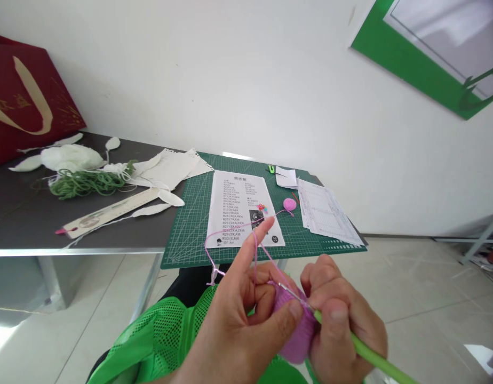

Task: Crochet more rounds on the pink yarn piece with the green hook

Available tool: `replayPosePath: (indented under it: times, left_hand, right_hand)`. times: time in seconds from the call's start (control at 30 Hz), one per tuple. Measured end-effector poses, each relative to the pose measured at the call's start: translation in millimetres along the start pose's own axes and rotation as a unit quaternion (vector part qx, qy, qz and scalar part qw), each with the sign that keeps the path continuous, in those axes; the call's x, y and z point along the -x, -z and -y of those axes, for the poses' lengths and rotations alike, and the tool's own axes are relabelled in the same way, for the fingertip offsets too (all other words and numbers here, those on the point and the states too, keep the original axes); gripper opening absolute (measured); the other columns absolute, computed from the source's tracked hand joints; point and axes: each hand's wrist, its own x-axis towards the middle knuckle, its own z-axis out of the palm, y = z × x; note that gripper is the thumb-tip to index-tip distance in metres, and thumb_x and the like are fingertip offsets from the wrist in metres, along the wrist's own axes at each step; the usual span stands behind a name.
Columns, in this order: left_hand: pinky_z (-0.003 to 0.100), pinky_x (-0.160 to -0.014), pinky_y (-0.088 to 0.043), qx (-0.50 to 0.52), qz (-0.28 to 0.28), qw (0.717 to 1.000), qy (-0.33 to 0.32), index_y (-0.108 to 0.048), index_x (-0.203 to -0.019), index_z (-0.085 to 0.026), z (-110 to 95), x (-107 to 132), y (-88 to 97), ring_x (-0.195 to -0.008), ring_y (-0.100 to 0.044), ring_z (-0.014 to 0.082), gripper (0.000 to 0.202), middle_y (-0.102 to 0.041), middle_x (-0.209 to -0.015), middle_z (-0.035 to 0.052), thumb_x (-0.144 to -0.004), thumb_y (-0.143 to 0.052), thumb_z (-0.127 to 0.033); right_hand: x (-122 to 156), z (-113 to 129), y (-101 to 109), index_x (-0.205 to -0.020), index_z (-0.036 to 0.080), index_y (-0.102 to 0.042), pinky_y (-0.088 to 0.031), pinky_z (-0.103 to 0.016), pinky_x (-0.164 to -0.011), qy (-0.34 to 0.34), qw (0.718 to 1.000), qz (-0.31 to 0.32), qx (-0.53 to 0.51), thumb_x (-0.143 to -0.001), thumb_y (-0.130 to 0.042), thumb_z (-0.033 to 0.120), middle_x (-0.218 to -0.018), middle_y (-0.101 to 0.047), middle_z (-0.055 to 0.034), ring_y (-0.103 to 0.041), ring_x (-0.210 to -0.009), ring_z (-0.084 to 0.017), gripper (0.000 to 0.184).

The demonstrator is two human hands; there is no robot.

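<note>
My left hand (250, 309) pinches a pink-purple crochet piece (298, 336) between thumb and fingers. Its index finger points up, with pink yarn (255, 256) looped over it. My right hand (342, 320) is closed around the green handle of a crochet hook (366, 354). The hook's metal tip lies at the top edge of the crochet piece, close to my left thumb. From my left hand the yarn runs across a printed pattern sheet (230, 194) toward a small pink yarn ball (289, 204).
A green cutting mat (182, 240) lies under the papers. Colourful stitch markers (262, 208) rest on the pattern sheet. To the left are green yarn (82, 184), white yarn (70, 157), a ruler-like strip (110, 213) and a red bag (22, 101). Chart sheets (330, 213) lie at right.
</note>
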Motion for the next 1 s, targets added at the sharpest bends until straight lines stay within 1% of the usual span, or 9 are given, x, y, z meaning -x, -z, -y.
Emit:
replayPosePath:
  times: [0.1,0.23,0.4,0.47,0.57,0.67,0.73,0.9,1.0]
  left_hand:
    - [0.027,-0.054,-0.019,-0.011,-0.031,0.999,0.009,-0.015,-0.165,-0.024,-1.9,2.3,-4.8,-0.055,-0.022,0.0088,0.102,-0.042,-0.063,-0.0113,-0.084,-0.076,-0.017]
    - [0.026,-0.052,-0.014,-0.001,-0.079,0.997,-0.008,-0.020,-0.164,-0.032,2.3,5.9,-14.2,-0.054,-0.018,0.0081,0.100,-0.039,-0.062,-0.0125,-0.083,-0.077,-0.018]
    - [0.024,-0.053,-0.016,-0.003,-0.138,0.990,-0.037,-0.025,-0.161,-0.037,12.0,6.0,-18.5,-0.054,-0.022,0.0063,0.097,-0.052,-0.070,-0.0088,-0.082,-0.079,-0.019]
    - [0.025,-0.053,-0.017,0.012,-0.110,0.994,-0.022,-0.023,-0.162,-0.034,12.2,4.8,-14.4,-0.054,-0.023,0.0058,0.099,-0.059,-0.075,-0.0058,-0.082,-0.079,-0.019]
    - [0.024,-0.055,-0.020,0.055,-0.045,0.997,0.025,-0.022,-0.163,-0.029,7.1,3.6,-4.7,-0.055,-0.022,0.0062,0.102,-0.056,-0.073,-0.0060,-0.081,-0.082,-0.022]
    - [0.022,-0.058,-0.025,0.073,0.005,0.995,0.074,-0.029,-0.161,-0.024,-1.4,4.0,3.0,-0.057,-0.023,0.0070,0.102,-0.047,-0.065,-0.0086,-0.077,-0.088,-0.027]
    - [0.021,-0.061,-0.029,0.082,0.026,0.991,0.102,-0.036,-0.158,-0.023,-5.8,4.4,5.7,-0.058,-0.027,0.0069,0.100,-0.051,-0.067,-0.0070,-0.074,-0.090,-0.028]
    - [0.018,-0.057,-0.029,0.135,0.089,0.979,0.122,-0.044,-0.153,-0.024,-3.2,-0.8,12.6,-0.056,-0.037,0.0034,0.089,-0.067,-0.082,-0.0014,-0.076,-0.088,-0.016]
    - [0.017,-0.054,-0.029,0.179,0.144,0.965,0.128,-0.042,-0.154,-0.022,1.6,-4.8,17.1,-0.053,-0.043,0.0017,0.090,-0.070,-0.081,-0.0020,-0.076,-0.086,-0.008]
  right_hand:
    - [-11.3,2.9,8.2,-0.071,0.018,-0.041,-0.039,-0.028,-0.054,0.018,1.000,0.022,0.005,-0.101,-0.042,0.012,-0.063,-0.039,0.0037,-0.040,-0.062,-0.009,0.031]
    - [-18.4,7.4,14.7,-0.066,0.017,-0.044,-0.042,-0.029,-0.056,0.095,0.991,0.055,0.071,-0.089,-0.053,-0.002,-0.061,-0.042,0.0040,-0.040,-0.062,-0.009,0.031]
    - [-6.0,-2.3,10.4,-0.066,0.015,-0.051,-0.041,-0.034,-0.059,0.171,0.975,0.016,0.138,-0.085,-0.060,-0.004,-0.062,-0.049,0.0022,-0.039,-0.063,-0.010,0.028]
    - [-4.2,-8.1,11.9,-0.070,0.014,-0.055,-0.043,-0.034,-0.058,0.195,0.971,0.001,0.139,-0.092,-0.055,0.004,-0.064,-0.051,0.0010,-0.042,-0.063,-0.011,0.024]
    - [-10.3,-10.8,18.9,-0.076,0.013,-0.058,-0.047,-0.031,-0.056,0.212,0.969,0.028,0.120,-0.099,-0.051,0.015,-0.064,-0.051,0.0013,-0.046,-0.061,-0.011,0.024]
    - [-18.1,-4.9,23.7,-0.072,0.015,-0.056,-0.049,-0.030,-0.055,0.203,0.973,0.048,0.097,-0.100,-0.049,0.015,-0.059,-0.049,0.0032,-0.046,-0.058,-0.009,0.029]
    - [-18.9,1.7,23.0,-0.067,0.015,-0.053,-0.047,-0.029,-0.054,0.197,0.976,0.033,0.085,-0.098,-0.049,0.012,-0.059,-0.048,0.0038,-0.045,-0.056,-0.008,0.031]
    - [-7.8,21.2,18.5,-0.064,0.016,-0.053,-0.049,-0.035,-0.061,0.096,0.989,-0.039,0.104,-0.087,-0.050,0.001,-0.060,-0.048,0.0042,-0.044,-0.052,-0.007,0.027]
    - [-3.5,27.8,23.9,-0.066,0.018,-0.053,-0.047,-0.037,-0.060,0.059,0.992,-0.015,0.108,-0.085,-0.048,-0.001,-0.057,-0.047,0.0044,-0.044,-0.050,-0.009,0.027]
